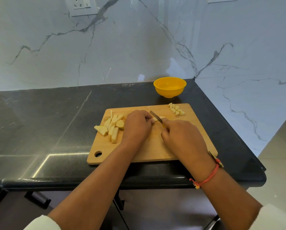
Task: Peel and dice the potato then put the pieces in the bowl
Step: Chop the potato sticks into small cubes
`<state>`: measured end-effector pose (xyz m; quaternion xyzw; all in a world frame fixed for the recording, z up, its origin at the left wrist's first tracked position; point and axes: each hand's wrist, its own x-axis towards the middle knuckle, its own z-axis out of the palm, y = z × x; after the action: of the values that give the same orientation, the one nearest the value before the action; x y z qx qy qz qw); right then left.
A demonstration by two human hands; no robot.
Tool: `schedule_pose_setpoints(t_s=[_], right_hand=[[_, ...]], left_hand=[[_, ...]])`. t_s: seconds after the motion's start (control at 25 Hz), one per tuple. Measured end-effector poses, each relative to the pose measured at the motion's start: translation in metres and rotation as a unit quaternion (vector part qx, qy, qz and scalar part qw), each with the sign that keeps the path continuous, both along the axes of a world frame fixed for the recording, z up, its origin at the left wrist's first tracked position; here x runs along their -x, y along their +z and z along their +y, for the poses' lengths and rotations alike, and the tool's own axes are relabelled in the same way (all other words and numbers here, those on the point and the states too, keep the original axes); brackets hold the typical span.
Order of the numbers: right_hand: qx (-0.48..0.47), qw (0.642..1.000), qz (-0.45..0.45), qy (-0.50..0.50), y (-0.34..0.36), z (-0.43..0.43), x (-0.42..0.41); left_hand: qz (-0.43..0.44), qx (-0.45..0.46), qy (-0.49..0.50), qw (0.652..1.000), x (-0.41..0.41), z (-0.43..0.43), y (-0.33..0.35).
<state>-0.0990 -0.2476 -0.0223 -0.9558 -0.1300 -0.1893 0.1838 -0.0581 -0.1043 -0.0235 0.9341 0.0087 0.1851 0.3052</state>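
1. Left hand [137, 126] holds a potato strip [157, 119] on the cutting board [149, 150].
2. Right hand [183, 136] grips the knife [156, 116], blade across it.
3. Potato wedges [111, 126] lie left; diced pieces [176, 109] sit near the yellow bowl [169, 87].

No writing, brand, number or sign is showing legibly anywhere. The yellow bowl [169, 92] just behind the cutting board [155, 151] is carrying no readable mark. The white socket plate [82, 5], on the wall far behind and left of the cutting board, is showing only holes and a switch.
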Motion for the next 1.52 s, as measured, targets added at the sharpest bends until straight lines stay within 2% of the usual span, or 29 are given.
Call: schedule_pose_setpoints(t_s=[0.36, 0.56, 0.76, 0.96, 1.24, 1.52], right_hand=[[0.080, 0.993, 0.089, 0.019, 0.008, -0.015, 0.015], [0.092, 0.993, 0.072, 0.006, 0.014, -0.033, 0.039], [0.015, 1.000, 0.004, 0.002, 0.012, -0.028, 0.037], [-0.003, 1.000, -0.012, 0.000, 0.007, -0.005, 0.011], [0.000, 1.000, 0.018, 0.022, 0.002, 0.004, -0.003], [0.054, 0.997, 0.056, 0.025, 0.008, -0.009, 0.022]], left_hand=[[-0.006, 0.000, -0.004, 1.000, 0.001, 0.000, 0.000], [-0.003, 0.008, -0.004, 1.000, 0.003, 0.000, 0.000], [0.001, 0.011, -0.013, 1.000, 0.006, 0.002, 0.002], [-0.001, 0.049, -0.023, 0.999, 0.009, 0.005, 0.001], [-0.011, 0.074, -0.017, 0.997, 0.009, 0.006, 0.002], [-0.018, 0.080, -0.009, 0.997, 0.010, 0.004, 0.002]])
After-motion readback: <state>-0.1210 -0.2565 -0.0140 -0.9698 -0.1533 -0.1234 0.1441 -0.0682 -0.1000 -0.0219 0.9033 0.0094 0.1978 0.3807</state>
